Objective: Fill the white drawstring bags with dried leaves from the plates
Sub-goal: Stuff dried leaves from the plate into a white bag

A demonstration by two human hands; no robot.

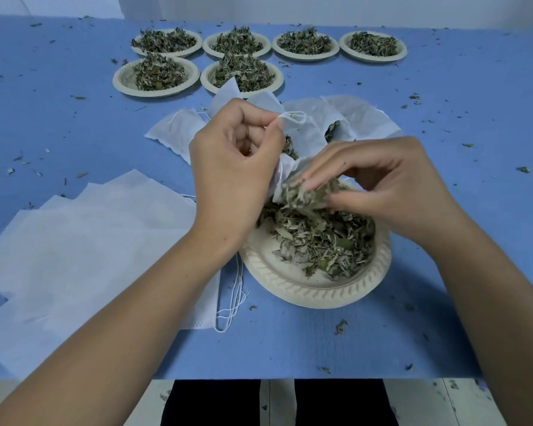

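Above the near plate point(305, 292), the left hand point(234, 162) pinches the white drawstring bag point(285, 169) by its edge. The right hand point(382, 186) pinches dried leaves point(302, 193) at the bag's mouth.

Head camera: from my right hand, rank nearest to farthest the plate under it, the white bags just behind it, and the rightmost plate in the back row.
From the right hand:
1. near plate, directly beneath the hand.
2. pile of white bags, just behind the hand.
3. rightmost back-row plate, far back and clearly farthest.
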